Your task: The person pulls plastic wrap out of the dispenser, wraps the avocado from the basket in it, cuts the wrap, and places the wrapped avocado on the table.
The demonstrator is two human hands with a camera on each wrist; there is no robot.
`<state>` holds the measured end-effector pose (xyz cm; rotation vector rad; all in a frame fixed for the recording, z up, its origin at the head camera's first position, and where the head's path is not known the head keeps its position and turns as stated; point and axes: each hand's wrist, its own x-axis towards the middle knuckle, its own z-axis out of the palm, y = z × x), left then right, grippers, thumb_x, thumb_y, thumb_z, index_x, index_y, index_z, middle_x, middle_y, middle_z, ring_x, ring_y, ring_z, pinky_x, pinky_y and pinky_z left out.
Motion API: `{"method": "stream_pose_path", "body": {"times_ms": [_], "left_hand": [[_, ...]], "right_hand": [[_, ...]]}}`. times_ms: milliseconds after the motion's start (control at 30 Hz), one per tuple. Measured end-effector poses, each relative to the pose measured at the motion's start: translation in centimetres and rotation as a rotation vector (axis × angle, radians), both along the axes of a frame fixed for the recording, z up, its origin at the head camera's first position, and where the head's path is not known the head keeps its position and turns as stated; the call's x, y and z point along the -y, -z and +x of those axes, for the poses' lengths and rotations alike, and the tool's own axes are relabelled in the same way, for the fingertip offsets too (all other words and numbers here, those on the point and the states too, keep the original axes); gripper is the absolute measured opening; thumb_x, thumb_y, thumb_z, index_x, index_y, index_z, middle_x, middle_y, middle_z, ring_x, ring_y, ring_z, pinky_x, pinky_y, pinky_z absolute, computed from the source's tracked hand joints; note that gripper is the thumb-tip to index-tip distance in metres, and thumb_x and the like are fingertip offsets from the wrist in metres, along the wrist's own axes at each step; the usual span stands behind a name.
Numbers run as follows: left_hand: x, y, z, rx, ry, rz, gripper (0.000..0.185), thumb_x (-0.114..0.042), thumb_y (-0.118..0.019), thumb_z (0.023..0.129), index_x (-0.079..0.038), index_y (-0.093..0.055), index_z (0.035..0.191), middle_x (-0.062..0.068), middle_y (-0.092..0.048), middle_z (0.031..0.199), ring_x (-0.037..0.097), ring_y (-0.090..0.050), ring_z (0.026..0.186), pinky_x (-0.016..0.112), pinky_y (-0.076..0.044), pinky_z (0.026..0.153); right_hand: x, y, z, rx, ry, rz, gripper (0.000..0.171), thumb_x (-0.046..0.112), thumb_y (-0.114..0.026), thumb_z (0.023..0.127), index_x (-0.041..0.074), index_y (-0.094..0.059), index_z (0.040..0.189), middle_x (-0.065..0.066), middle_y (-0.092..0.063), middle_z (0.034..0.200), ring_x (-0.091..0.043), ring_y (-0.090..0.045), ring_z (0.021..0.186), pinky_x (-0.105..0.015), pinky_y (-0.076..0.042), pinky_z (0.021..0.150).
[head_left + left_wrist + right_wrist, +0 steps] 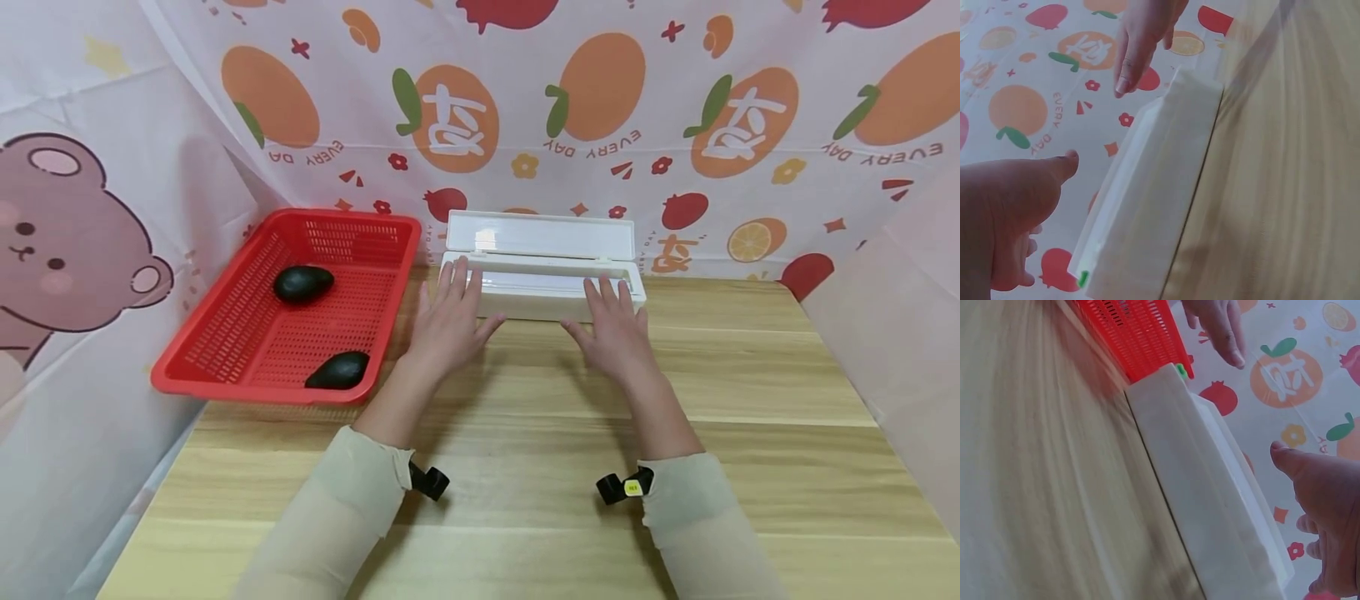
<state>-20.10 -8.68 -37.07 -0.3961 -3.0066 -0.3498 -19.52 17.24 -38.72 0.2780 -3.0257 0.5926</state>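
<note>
Your desk (750,375) carries a long white box (542,293) straight ahead of your hands, set against the fruit-print backdrop (600,100) with its lid (542,235) already swung up and back; judging by that, the opening is done and whatever follows at the box has not started. Your left hand (448,321) and right hand (617,332) lie apart, fingers straight and spread, fingertips at the box's near edge toward either end and gripping nothing; the wrist views show the thumbs held away from the white wall, so you seem to be steadying or just reaching it rather than holding it. Beyond your left hand, just beside the box's end, sits the red basket (225,367) holding two dark avocados (303,284), one deeper in, one (339,371) by the near rim. Nothing lies between your hands and the box.
</note>
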Motion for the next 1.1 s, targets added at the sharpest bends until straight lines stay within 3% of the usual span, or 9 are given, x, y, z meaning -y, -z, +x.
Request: {"method": "stream_pose_path", "body": {"times_ms": [367, 633, 800, 933, 1100], "left_hand": [[0.0, -1.3, -2.7, 0.007, 0.033, -0.060, 0.082, -0.045, -0.055, 0.096, -0.005, -0.017, 0.157, 0.018, -0.014, 0.163, 0.037, -0.013, 0.151, 0.058, -0.015, 0.120], [-0.2, -4.9, -3.8, -0.030, 0.123, -0.052, 0.073, -0.032, -0.062, 0.095, -0.003, -0.029, 0.153, 0.020, -0.034, 0.156, 0.036, -0.033, 0.143, 0.052, -0.030, 0.117], [0.1, -6.6, -4.7, 0.017, 0.169, -0.037, 0.066, -0.024, -0.065, 0.093, -0.005, -0.037, 0.150, 0.019, -0.044, 0.149, 0.036, -0.042, 0.138, 0.052, -0.038, 0.111], [0.4, -6.8, -5.6, 0.076, 0.158, -0.025, 0.062, -0.020, -0.068, 0.091, -0.008, -0.044, 0.147, 0.017, -0.050, 0.144, 0.036, -0.047, 0.132, 0.051, -0.044, 0.107], [0.5, -5.9, -6.5, 0.156, 0.155, -0.061, 0.054, -0.019, -0.068, 0.091, -0.010, -0.051, 0.142, 0.014, -0.056, 0.134, 0.032, -0.053, 0.122, 0.048, -0.046, 0.104]], "right_hand": [[-1.3, -1.7, -1.8, 0.003, -0.034, 0.001, 0.083, 0.056, -0.051, 0.097, 0.011, -0.018, 0.158, -0.014, -0.012, 0.165, -0.040, -0.008, 0.151, -0.070, -0.012, 0.114], [-2.7, -3.0, -3.3, 0.004, -0.064, 0.010, 0.078, 0.046, -0.056, 0.097, 0.008, -0.022, 0.157, -0.016, -0.020, 0.163, -0.037, -0.018, 0.150, -0.056, -0.019, 0.119], [-3.1, -3.7, -4.0, -0.005, -0.070, 0.009, 0.074, 0.040, -0.060, 0.097, 0.012, -0.027, 0.156, -0.014, -0.027, 0.161, -0.037, -0.024, 0.148, -0.056, -0.024, 0.118], [-3.4, -3.9, -4.6, 0.008, -0.086, 0.020, 0.069, 0.036, -0.060, 0.097, 0.012, -0.031, 0.155, -0.014, -0.030, 0.159, -0.036, -0.026, 0.147, -0.056, -0.025, 0.117], [-3.8, -3.5, -5.7, 0.062, -0.108, 0.028, 0.066, 0.032, -0.061, 0.097, 0.015, -0.033, 0.154, -0.014, -0.036, 0.157, -0.035, -0.029, 0.146, -0.056, -0.028, 0.116]]}}
